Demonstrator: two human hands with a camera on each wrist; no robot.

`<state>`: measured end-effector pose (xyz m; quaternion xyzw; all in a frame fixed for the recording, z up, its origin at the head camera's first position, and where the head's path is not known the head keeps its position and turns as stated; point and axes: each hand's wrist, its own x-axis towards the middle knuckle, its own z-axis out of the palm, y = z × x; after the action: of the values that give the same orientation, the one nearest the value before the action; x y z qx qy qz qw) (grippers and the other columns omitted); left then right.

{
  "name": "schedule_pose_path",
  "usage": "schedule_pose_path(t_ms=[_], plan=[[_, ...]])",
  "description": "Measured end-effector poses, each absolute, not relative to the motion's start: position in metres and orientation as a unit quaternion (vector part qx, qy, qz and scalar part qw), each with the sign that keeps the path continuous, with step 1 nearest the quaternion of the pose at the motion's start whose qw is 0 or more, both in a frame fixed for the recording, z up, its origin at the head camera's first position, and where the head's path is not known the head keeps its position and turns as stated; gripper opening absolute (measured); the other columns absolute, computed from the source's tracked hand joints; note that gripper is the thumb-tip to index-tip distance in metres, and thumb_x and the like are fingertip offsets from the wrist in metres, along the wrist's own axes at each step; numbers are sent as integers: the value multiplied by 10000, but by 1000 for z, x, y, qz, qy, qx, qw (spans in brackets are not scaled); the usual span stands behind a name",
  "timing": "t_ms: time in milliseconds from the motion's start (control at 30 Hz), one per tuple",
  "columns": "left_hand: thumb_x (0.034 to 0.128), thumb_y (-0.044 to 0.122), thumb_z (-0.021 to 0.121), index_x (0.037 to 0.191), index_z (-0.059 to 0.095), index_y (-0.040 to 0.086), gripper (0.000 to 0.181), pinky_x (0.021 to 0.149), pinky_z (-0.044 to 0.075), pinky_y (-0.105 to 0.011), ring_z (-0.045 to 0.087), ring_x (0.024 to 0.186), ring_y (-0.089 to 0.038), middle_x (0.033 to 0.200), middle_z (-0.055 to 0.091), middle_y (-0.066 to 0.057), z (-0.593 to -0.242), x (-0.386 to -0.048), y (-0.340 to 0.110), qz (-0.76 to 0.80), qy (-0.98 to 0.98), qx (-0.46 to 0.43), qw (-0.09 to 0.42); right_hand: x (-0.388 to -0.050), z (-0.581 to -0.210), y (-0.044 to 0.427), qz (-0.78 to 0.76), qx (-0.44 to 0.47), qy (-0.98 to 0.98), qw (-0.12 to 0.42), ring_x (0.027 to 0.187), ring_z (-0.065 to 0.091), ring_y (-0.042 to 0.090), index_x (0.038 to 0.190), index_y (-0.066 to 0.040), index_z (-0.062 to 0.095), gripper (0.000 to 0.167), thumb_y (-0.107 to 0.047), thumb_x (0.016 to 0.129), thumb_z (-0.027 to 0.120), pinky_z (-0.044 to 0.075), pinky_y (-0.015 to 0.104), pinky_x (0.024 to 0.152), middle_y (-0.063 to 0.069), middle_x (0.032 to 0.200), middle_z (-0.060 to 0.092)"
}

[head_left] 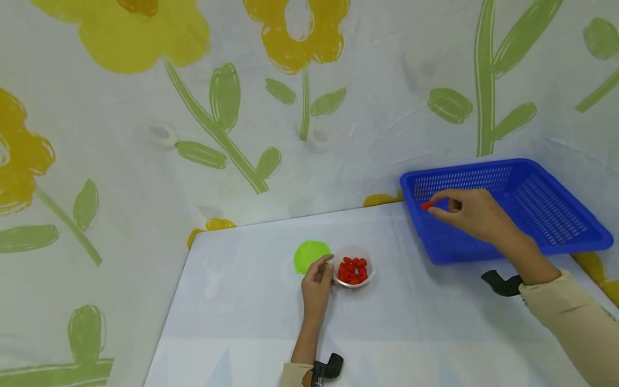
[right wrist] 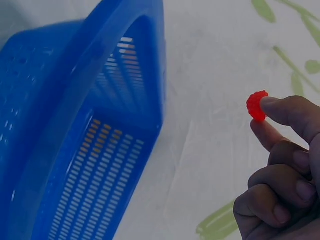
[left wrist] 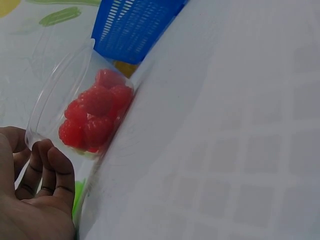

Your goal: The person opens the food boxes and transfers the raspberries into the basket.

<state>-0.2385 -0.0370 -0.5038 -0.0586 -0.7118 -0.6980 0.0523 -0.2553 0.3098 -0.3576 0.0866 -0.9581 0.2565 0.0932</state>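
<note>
My right hand (head_left: 476, 212) pinches a red raspberry (right wrist: 256, 106) between thumb and index finger, the other fingers curled in. In the head view it is above the left part of a blue plastic basket (head_left: 585, 236). My left hand (head_left: 316, 287) is at the table's middle, pinching the rim of a clear plastic cup (left wrist: 47, 107) between thumb and fingers. Several raspberries (left wrist: 95, 107) lie inside that cup. Just behind the left hand sits a bright green dish-shaped piece (head_left: 311, 253), partly covered by the fingers.
A white table (head_left: 232, 301) carries everything. Behind it hangs a pale cloth (head_left: 367, 123) with yellow flowers and green leaves. The basket's slotted walls stand at the table's right back, close to the cloth. Each wrist wears a black strap (head_left: 503, 284).
</note>
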Motion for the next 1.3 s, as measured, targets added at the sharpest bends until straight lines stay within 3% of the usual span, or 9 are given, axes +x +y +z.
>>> schedule_pose_path(t_ms=[367, 500, 867, 1167, 1300], plan=[[986, 63, 628, 1235, 668, 0, 260, 659, 578, -398, 580, 763, -465, 930, 607, -119, -504, -240, -35, -696, -713, -59, 53, -277, -354, 334, 234, 79, -967, 61, 533, 386, 139, 1104, -47, 737, 259, -248, 941, 715, 295, 261, 448, -11, 657, 458], [983, 57, 630, 1230, 672, 1, 256, 639, 572, -360, 582, 741, -446, 920, 611, -123, -507, -244, -33, -695, -714, -59, 56, -287, -350, 344, 220, 84, -970, 54, 521, 390, 137, 1111, -44, 735, 266, -249, 945, 709, 301, 263, 443, -7, 654, 463], [991, 184, 649, 1235, 688, 164, 248, 638, 545, -241, 598, 726, -197, 939, 612, -59, -542, -246, -41, -685, -726, -38, 51, -318, -365, 356, 222, 69, -973, -5, 565, 429, 172, 1164, -18, 706, 336, -276, 949, 696, 348, 312, 479, 32, 730, 541], [994, 159, 641, 1257, 669, 105, 270, 633, 551, -251, 586, 714, -184, 953, 608, -127, -541, -244, -39, -705, -703, -74, 58, -338, -375, 362, 219, 67, -973, -35, 640, 482, 208, 1136, -25, 721, 312, -264, 936, 705, 398, 356, 527, 61, 824, 625], [986, 142, 649, 1244, 674, 102, 262, 638, 550, -245, 590, 718, -197, 942, 606, -129, -538, -247, -37, -710, -698, -71, 65, -351, -378, 363, 211, 70, -974, -46, 731, 560, 231, 1119, -43, 733, 286, -261, 936, 704, 467, 401, 585, 139, 966, 683]])
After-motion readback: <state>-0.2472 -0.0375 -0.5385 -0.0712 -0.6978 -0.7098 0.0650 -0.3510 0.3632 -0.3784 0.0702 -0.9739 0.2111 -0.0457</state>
